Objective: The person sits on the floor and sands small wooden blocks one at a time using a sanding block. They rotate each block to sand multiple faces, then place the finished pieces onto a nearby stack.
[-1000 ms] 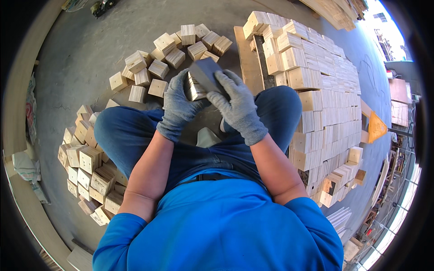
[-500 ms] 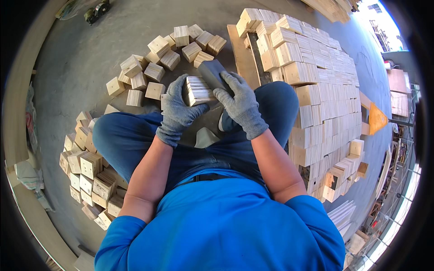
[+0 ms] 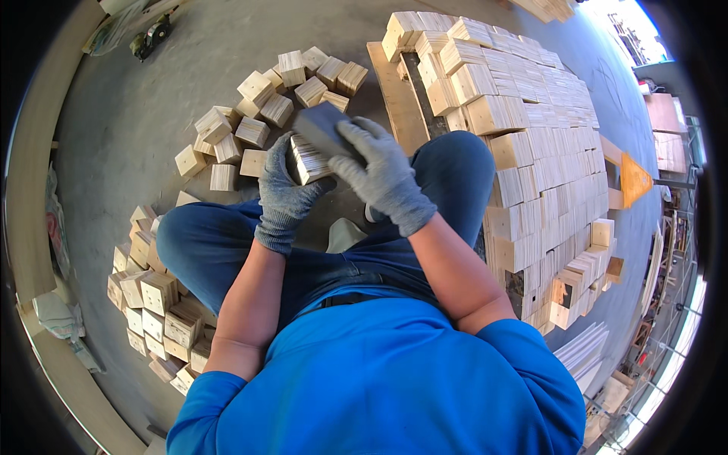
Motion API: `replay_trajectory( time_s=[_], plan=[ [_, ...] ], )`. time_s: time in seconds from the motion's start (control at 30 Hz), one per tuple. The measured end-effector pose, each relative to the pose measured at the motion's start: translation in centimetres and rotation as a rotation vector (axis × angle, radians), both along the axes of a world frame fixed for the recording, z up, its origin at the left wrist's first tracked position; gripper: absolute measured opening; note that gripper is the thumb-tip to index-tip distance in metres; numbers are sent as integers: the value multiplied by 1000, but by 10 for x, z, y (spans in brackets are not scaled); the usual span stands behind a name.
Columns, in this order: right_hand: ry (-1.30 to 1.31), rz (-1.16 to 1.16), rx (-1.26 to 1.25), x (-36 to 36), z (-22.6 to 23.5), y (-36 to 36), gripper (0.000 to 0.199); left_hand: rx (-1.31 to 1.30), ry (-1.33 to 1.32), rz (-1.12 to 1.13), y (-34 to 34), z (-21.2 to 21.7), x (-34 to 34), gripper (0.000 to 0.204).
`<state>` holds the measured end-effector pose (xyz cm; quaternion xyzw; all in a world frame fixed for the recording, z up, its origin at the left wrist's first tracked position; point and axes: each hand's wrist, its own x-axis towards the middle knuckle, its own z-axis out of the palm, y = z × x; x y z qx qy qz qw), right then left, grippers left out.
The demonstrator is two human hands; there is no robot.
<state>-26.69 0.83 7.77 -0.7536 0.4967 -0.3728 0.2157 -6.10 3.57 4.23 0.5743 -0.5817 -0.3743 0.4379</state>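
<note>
Between my knees, my left hand (image 3: 287, 191) in a grey knit glove grips a layered plywood block (image 3: 309, 161) from its left side and below. My right hand (image 3: 377, 168), gloved the same, is closed on a dark grey sanding block (image 3: 324, 127). That dark block lies tilted over the top of the plywood block and hides part of it; it looks slightly blurred. Whether its underside is pressed flat on the wood, I cannot tell.
Loose wooden blocks (image 3: 252, 131) lie scattered ahead on the grey floor. Another heap of blocks (image 3: 159, 292) is beside my left knee. To the right stands a large stack of blocks (image 3: 531, 159) on a wooden pallet (image 3: 400, 102), with an orange triangular piece (image 3: 635, 180) beyond.
My right hand has moved the sanding block leftward across the plywood block. My left hand has shifted slightly left, and the plywood block is more tilted.
</note>
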Motion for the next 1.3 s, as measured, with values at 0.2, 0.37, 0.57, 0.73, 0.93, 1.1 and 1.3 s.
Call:
replay_trajectory(
  time_s=[0.2, 0.37, 0.57, 0.73, 0.93, 1.1, 1.3],
  plan=[
    [-15, -202, 338, -42, -27, -10, 56, -19, 517, 89, 0, 7, 13, 96],
    [-181, -168, 410, -35, -23, -12, 59, 34, 675, 152, -10, -3, 21, 79],
    [-458, -195, 529, -28, 5, -17, 59, 235, 1018, 140, -12, -23, 29, 49],
    [-345, -399, 338, -64, 68, -19, 62, 314, 1130, 225, -11, -30, 35, 50],
    [-565, -610, 197, -145, 82, -7, 52, 411, 1154, 204, -9, -25, 34, 48],
    [-602, -841, 212, -226, 52, 32, 55, 431, 1186, -29, -8, -4, 17, 53],
    [-439, -880, 208, -229, 37, 46, 57, 384, 605, -30, -14, -9, 7, 80]
  ],
)
